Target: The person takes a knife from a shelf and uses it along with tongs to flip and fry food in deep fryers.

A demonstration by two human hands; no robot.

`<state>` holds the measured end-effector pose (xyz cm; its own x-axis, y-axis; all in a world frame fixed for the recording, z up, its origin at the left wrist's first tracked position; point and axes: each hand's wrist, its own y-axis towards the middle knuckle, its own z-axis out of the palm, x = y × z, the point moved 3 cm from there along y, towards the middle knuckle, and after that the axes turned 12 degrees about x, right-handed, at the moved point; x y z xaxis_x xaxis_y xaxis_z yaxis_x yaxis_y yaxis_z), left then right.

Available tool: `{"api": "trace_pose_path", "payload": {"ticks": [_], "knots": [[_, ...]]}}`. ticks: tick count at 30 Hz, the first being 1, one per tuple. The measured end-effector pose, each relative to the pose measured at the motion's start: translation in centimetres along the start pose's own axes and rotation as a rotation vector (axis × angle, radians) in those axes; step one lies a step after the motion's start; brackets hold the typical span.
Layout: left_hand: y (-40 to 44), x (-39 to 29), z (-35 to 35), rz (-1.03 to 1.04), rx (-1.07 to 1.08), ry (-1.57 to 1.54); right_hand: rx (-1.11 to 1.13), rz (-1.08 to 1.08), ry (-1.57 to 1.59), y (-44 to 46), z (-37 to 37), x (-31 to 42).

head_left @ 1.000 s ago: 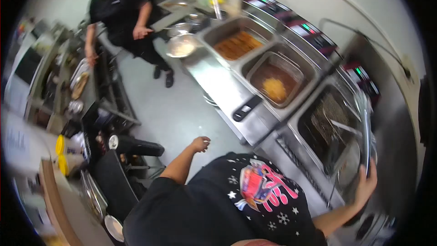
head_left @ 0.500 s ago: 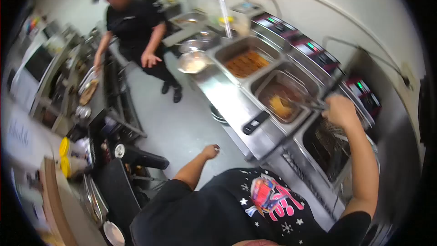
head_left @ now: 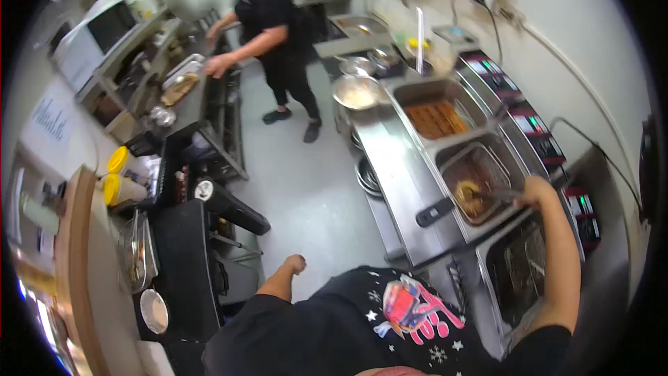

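Note:
My right hand [head_left: 536, 191] is closed around the handle end of metal tongs [head_left: 490, 196], which look blurred. The far end of the tongs reaches golden food [head_left: 469, 196] in the wire basket of the middle fryer [head_left: 445, 160]. A black basket handle [head_left: 434, 213] sticks out over the steel front ledge. My left hand [head_left: 296, 263] hangs low above the floor, its fingers curled; what they hold, if anything, is hidden.
Orange-brown food lies in the far fryer [head_left: 437, 120]; a third fryer [head_left: 515, 271] with a basket is nearest me. A metal bowl [head_left: 357, 92] stands at the counter's end. Across the aisle, a co-worker [head_left: 268, 35] stands beside a counter with a tray [head_left: 184, 72].
My view has shifted, so the fryers sit farther right and lower. The tongs stay at the golden food. The co-worker has turned toward the left counter, both hands now near it.

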<state>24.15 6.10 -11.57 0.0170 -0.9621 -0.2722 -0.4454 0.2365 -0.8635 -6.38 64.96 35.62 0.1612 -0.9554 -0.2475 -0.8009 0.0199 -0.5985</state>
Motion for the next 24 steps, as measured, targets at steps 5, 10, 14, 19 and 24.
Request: {"api": "trace_pose_path", "payload": {"ticks": [5, 10, 14, 19, 24], "knots": [[-5.0, -2.7, -1.7, -0.225, -0.212, -1.114, 0.137, -0.087, 0.134, 1.2, 0.1, -1.0], [-5.5, -5.6, -4.0, -0.097, -0.265, -1.015, 0.228, 0.018, 0.352, 0.4, -0.5, -2.1], [-6.0, -7.1, -6.2, -0.151, -0.243, -0.897, 0.21, 0.006, 0.294, 1.7, -0.2, -1.8], [-4.1, -5.5, -6.8, -0.153, -0.238, -0.994, 0.295, 0.068, 0.383, 1.7, -0.7, -3.0], [-2.8, -4.3, -7.7, -0.162, -0.236, -1.068, 0.429, 0.083, 0.49, 1.7, -1.4, -5.1]]}}
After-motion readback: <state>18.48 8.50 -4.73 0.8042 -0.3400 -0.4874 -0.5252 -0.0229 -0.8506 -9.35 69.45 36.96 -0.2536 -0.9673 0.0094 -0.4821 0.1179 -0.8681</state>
